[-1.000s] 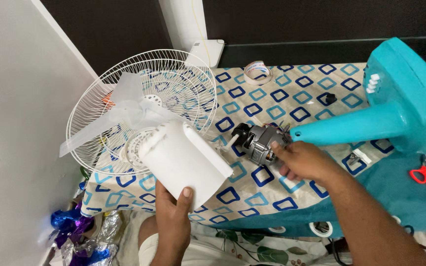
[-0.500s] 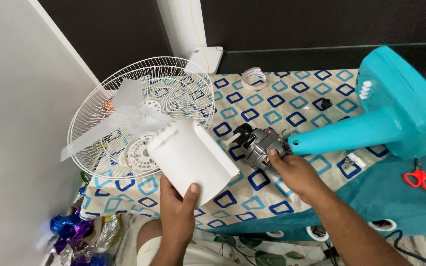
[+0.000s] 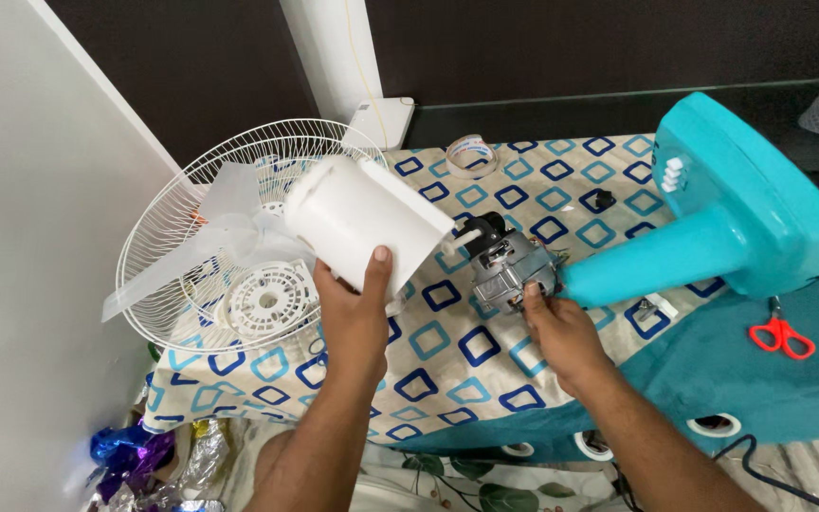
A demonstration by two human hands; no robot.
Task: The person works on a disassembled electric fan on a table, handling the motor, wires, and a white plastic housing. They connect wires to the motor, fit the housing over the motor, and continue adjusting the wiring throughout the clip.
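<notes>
Gripping the white motor cover [image 3: 364,226] just left of the bare fan motor [image 3: 507,268], the left hand [image 3: 357,318] clamps it; the right hand [image 3: 561,334] pinches the motor beside the teal stand [image 3: 732,213]. Judged: cover, blade [image 3: 206,237] and grille [image 3: 203,242] are off, motor not yet covered
</notes>
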